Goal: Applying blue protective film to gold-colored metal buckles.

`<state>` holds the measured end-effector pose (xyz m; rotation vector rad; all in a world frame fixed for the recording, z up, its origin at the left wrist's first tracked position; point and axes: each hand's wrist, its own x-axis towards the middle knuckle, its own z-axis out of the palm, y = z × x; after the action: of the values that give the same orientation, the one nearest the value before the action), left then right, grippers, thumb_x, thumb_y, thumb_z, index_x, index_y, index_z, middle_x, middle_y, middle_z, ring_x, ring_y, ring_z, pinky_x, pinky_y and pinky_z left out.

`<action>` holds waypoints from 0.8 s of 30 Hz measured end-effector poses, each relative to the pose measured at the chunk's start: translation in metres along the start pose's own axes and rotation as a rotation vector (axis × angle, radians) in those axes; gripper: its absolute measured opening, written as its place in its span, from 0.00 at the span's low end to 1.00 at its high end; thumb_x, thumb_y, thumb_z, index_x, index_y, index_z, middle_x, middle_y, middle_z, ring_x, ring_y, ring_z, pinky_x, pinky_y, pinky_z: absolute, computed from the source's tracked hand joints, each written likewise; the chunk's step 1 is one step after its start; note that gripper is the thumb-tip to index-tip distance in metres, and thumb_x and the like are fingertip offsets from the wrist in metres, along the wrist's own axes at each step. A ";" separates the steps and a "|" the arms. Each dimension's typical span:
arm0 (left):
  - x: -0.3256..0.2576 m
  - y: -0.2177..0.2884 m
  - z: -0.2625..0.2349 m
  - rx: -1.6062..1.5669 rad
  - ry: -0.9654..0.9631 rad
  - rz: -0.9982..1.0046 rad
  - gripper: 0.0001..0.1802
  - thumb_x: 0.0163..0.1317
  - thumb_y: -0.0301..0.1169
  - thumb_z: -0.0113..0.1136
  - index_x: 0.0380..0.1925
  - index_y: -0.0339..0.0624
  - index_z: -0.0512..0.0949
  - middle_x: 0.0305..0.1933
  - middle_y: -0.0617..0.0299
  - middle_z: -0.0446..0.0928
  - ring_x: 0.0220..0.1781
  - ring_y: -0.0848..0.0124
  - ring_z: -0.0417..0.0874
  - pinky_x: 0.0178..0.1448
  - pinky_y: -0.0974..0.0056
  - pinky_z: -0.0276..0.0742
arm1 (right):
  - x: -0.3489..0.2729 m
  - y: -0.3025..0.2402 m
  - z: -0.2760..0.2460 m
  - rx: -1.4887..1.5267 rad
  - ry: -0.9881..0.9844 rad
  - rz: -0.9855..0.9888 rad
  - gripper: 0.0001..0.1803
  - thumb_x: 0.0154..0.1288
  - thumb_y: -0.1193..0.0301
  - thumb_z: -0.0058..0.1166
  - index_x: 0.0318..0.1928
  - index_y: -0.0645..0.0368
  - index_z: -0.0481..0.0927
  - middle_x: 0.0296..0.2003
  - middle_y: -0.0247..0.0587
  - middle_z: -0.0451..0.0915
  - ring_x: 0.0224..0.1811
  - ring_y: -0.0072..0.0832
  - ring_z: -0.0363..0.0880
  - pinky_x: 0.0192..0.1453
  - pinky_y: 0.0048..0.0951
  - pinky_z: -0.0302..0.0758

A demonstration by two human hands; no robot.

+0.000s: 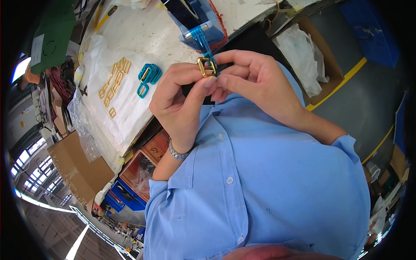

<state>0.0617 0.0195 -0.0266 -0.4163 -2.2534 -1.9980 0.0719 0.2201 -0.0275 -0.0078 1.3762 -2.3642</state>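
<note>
Near the table's front edge my left hand (180, 95) grips a gold rectangular buckle (201, 68) between thumb and fingers. A strip of blue transparent tape (203, 42) runs down to the buckle from a blue tape dispenser (207, 27) at the back. My right hand (260, 82) is closed at the buckle's right side, thumb and fingertips pinched together at the tape's lower end. What exactly the right fingertips hold is partly hidden. To the left lie several gold buckles (118, 77) in rows and a cluster of blue-coated buckles (152, 72).
White sheeting (130, 102) covers part of the worktable (167, 47). A cardboard box (323, 52) with white plastic stands on the floor at right, beside a yellow floor line (342, 82). Another cardboard box (80, 164) is left of the table, near crinkled clear plastic (82, 123).
</note>
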 end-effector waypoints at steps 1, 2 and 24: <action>0.000 0.002 0.000 -0.026 0.009 -0.086 0.07 0.65 0.13 0.73 0.42 0.29 0.87 0.46 0.54 0.88 0.47 0.70 0.86 0.52 0.68 0.82 | 0.000 0.001 0.001 0.001 -0.001 -0.001 0.19 0.80 0.78 0.58 0.66 0.75 0.78 0.44 0.48 0.92 0.45 0.25 0.92 0.55 0.26 0.88; 0.000 0.003 0.000 -0.025 0.010 -0.086 0.07 0.65 0.13 0.73 0.42 0.29 0.87 0.46 0.54 0.88 0.47 0.70 0.86 0.52 0.68 0.82 | 0.000 0.003 0.001 -0.019 -0.015 -0.003 0.23 0.79 0.79 0.58 0.69 0.75 0.75 0.45 0.49 0.92 0.46 0.26 0.92 0.56 0.27 0.88; 0.012 0.000 -0.014 -0.432 -0.044 -0.465 0.06 0.68 0.19 0.74 0.44 0.32 0.87 0.65 0.47 0.83 0.59 0.59 0.91 0.67 0.57 0.85 | 0.008 0.000 -0.003 -0.062 -0.072 -0.028 0.35 0.76 0.80 0.60 0.78 0.77 0.63 0.44 0.51 0.93 0.45 0.27 0.92 0.56 0.30 0.88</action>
<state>0.0485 0.0069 -0.0220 0.0500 -2.0714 -2.7421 0.0637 0.2192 -0.0307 -0.1295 1.4227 -2.3191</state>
